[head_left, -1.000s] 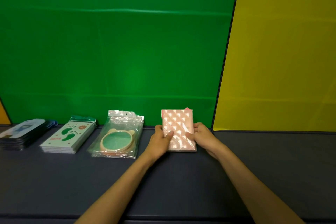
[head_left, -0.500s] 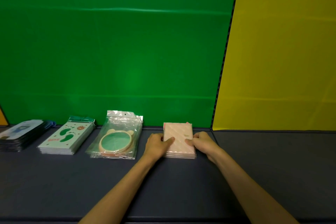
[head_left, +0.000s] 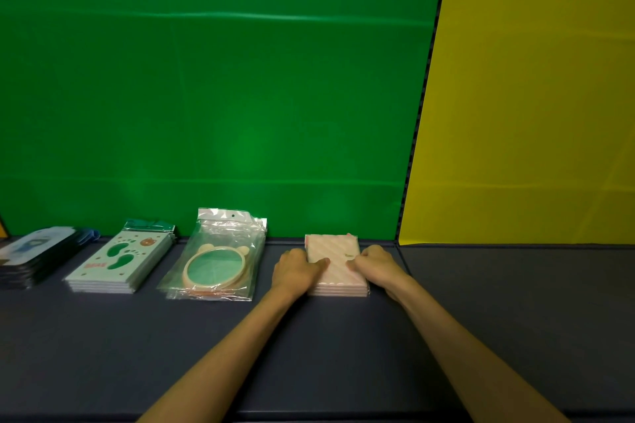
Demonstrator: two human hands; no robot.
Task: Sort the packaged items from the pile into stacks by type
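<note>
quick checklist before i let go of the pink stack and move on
1. Pink stack lying flat on the mat: ok.
2. Its edges squared up: ok at the front, far edge cannot tell.
3. Left hand and right hand steadying its two sides: ok.
4. Clear of the mirror packs: ok, a gap shows.
5. Footprint packs and dark stack each standing apart: ok.
6. Any unsorted items left: cannot tell, no pile in view.

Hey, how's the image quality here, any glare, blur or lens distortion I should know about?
Head view: dim, even lighting; the clear bags catch soft glare; wide-angle bending shows in the green backdrop seams; left hand and right hand on the pink stack look sharp.
</note>
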